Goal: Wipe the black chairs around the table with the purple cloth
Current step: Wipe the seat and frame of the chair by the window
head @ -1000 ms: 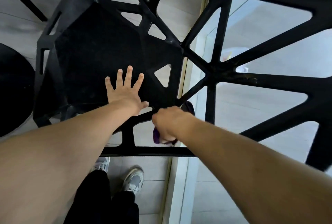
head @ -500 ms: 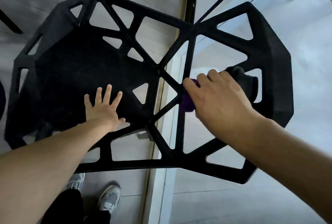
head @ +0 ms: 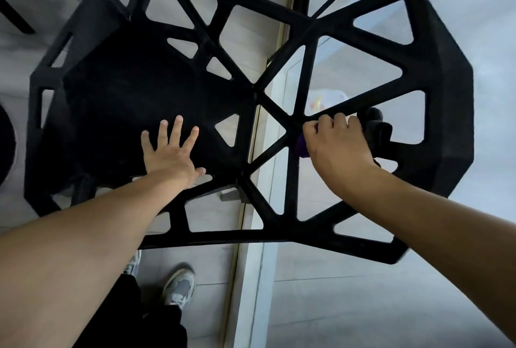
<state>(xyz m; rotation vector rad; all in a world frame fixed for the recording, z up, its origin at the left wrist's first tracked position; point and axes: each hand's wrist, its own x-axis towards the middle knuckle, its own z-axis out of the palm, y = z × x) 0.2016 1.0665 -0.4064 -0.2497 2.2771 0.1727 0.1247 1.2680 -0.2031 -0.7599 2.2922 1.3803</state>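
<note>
A black chair (head: 134, 91) with a lattice of triangular openings fills the head view from above, its seat at the left and its openwork back at the right. My left hand (head: 170, 152) lies flat with spread fingers on the seat's near edge. My right hand (head: 337, 144) is curled round the purple cloth (head: 301, 146) and presses it against a strut of the chair back. Only a small purple patch shows beside the knuckles; a dark fold of cloth sticks out past the fingers.
Grey floor tiles lie under the chair, and a pale sill with a brass strip (head: 251, 250) runs down the middle. My shoes (head: 178, 286) and dark trousers are below the chair. Another black round object (head: 5, 141) sits at the left edge.
The view has drawn back, so the whole chair back now shows. My right hand moved with the cloth from the near frame bar to a strut in the back. My left hand stays flat on the seat.
</note>
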